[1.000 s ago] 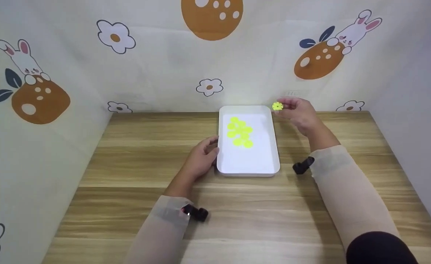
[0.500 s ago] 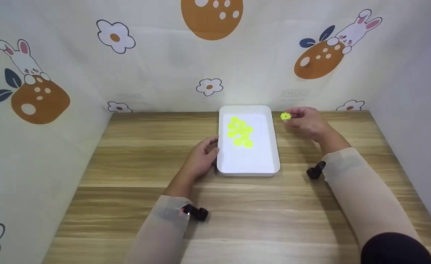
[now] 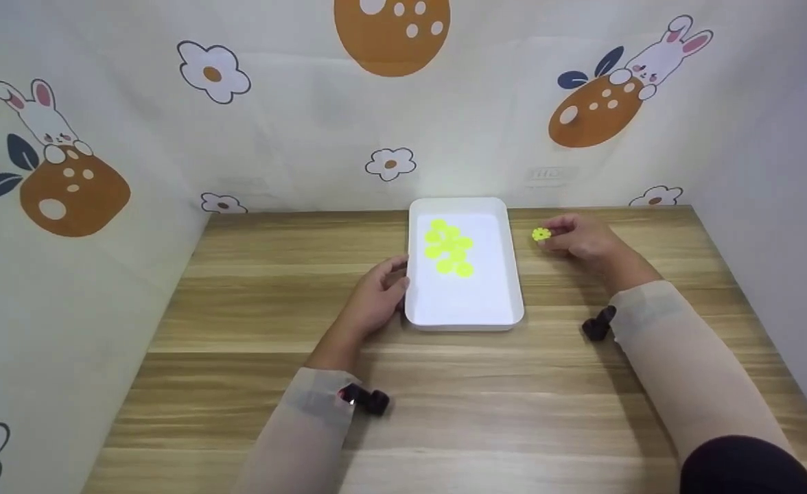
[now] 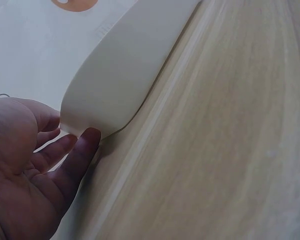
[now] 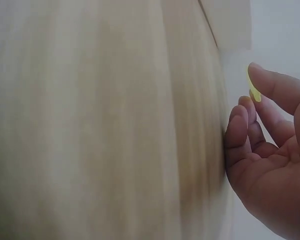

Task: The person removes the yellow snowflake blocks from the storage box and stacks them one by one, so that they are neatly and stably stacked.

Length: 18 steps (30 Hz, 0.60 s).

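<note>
In the head view, a white rectangular tray stands at the back middle of the table. My left hand is at its left side, thumb and fingertips against the outer wall; the left wrist view has the fingers touching the tray's corner. To the right of the tray, my right hand pinches a small yellow snowflake disc with a notched, flower-like edge and a hole in its centre. Edge-on in the right wrist view, that disc sits between thumb and fingertip. Several similar yellow discs lie clustered inside the tray.
A wood-grain table carries the tray. Cloth walls with printed rabbits, oranges and flowers rise at the back and both sides, the back one close behind the tray. Black wrist cameras sit on both forearms.
My right hand has moved to the right and down from near the tray's back right corner, carrying the yellow snowflake disc. The left hand and the tray stay where they were.
</note>
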Each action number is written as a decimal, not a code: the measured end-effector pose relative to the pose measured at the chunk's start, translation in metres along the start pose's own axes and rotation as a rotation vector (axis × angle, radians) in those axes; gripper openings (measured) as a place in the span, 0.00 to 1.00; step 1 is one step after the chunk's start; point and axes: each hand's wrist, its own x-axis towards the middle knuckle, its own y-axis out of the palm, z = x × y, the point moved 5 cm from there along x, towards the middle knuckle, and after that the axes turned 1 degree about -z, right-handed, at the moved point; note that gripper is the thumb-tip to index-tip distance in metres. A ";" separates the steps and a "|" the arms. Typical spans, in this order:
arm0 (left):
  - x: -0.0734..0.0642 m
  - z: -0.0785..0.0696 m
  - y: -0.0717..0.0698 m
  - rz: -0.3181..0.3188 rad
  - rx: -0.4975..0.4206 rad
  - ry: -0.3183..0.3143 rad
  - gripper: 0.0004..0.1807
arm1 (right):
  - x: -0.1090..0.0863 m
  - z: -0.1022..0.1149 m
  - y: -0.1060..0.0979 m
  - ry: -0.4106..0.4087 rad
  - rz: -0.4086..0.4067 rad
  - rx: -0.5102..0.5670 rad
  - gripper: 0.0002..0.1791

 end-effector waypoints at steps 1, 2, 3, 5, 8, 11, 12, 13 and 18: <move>0.000 0.000 0.000 0.000 -0.002 -0.005 0.27 | 0.000 -0.002 -0.001 0.010 -0.003 -0.005 0.30; 0.000 0.000 0.000 -0.002 -0.001 -0.010 0.27 | 0.000 -0.003 -0.001 0.014 0.000 -0.005 0.31; 0.000 0.000 0.000 -0.005 -0.001 -0.013 0.26 | 0.000 -0.004 -0.001 0.021 0.000 -0.003 0.31; 0.000 0.000 0.000 -0.008 -0.002 -0.010 0.27 | 0.000 -0.006 -0.001 0.022 0.005 -0.015 0.32; 0.000 0.000 0.000 -0.010 -0.004 -0.002 0.27 | -0.001 -0.006 -0.001 0.021 0.008 -0.005 0.32; -0.001 -0.001 0.001 -0.007 -0.014 0.001 0.27 | -0.002 -0.006 -0.001 0.017 0.006 0.012 0.32; -0.002 -0.001 0.001 -0.006 -0.018 0.000 0.27 | -0.002 -0.006 0.000 0.016 0.007 0.020 0.32; -0.002 -0.001 0.001 -0.006 -0.021 -0.001 0.27 | -0.002 -0.006 0.000 0.019 0.006 0.027 0.32; -0.002 -0.001 0.001 -0.014 -0.015 -0.011 0.27 | -0.001 -0.007 0.000 0.039 0.002 0.024 0.32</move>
